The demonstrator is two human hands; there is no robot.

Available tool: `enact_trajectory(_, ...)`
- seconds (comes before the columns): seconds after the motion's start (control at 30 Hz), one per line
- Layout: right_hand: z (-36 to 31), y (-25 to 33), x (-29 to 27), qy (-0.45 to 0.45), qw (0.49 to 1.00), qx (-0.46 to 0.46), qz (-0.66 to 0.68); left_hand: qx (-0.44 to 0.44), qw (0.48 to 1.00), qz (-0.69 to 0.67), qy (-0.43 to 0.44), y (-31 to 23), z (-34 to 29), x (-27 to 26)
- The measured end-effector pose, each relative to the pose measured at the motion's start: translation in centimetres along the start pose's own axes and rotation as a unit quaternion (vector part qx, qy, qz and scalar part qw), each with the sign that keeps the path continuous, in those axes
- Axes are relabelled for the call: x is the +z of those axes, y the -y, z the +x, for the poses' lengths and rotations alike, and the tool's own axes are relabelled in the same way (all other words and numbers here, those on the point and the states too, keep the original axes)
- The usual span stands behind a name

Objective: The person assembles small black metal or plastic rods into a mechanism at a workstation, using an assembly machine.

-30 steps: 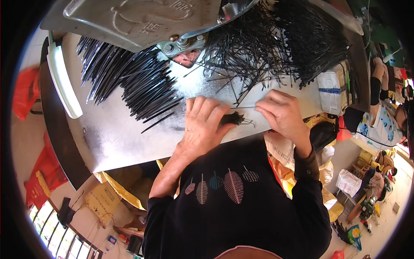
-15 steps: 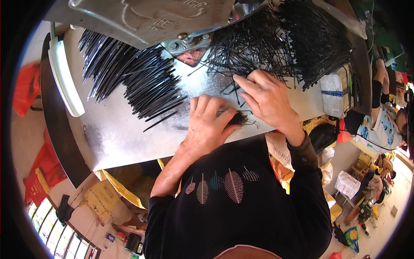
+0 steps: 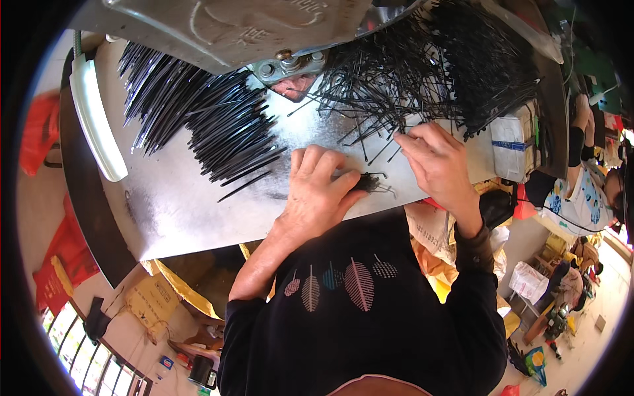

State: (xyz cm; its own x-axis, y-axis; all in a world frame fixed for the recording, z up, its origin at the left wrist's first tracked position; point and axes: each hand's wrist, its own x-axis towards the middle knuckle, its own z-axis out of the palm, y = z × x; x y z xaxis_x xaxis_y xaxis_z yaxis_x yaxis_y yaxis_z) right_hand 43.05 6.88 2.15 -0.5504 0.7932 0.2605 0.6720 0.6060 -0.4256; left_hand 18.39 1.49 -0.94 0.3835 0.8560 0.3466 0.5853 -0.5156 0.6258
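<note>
My left hand (image 3: 321, 181) is closed around a small bundle of thin black rods (image 3: 372, 183) on the metal table, their bent ends poking out toward the right. To the right of it, my right hand (image 3: 437, 162) hovers near the table's front edge, thumb and fingertips pinched; whatever they hold, if anything, is too small to make out. A tangled heap of black rods (image 3: 389, 72) lies just beyond that hand, with a few loose ones sticking out toward me. On the left, straighter black rods (image 3: 228, 135) rest side by side in a thick row.
A metal machine (image 3: 231, 26) overhangs the table's far side, its bolted foot (image 3: 287, 68) low between the piles. A lit white lamp (image 3: 98, 122) hangs at left. A box with a blue strap (image 3: 514, 144) sits at the right edge. Another person (image 3: 578, 191) is at far right.
My right hand has drawn back to the right and toward me, away from the tangled heap, and its fingers have closed together. The left hand stays on its bundle.
</note>
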Motion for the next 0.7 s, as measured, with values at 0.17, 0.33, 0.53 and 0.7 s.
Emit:
enact_trajectory(0.17,0.1,0.3,0.4,0.034,0.998,-0.032,-0.052,0.004,1.000,0.005,-0.003,0.0,-0.1,-0.1)
enact_trajectory(0.33,0.5,2.0,2.2,0.021,0.999,-0.045,-0.001,-0.007,1.000,-0.007,0.009,-0.1,-0.1,-0.1)
enact_trajectory(0.53,0.2,1.4,1.4,0.003,1.000,-0.014,0.012,-0.002,1.000,-0.001,-0.001,0.0,-0.1,0.0)
enact_trajectory(0.7,0.8,1.9,0.8,0.011,0.999,-0.026,0.024,0.004,1.000,0.003,-0.010,0.2,-0.2,0.0)
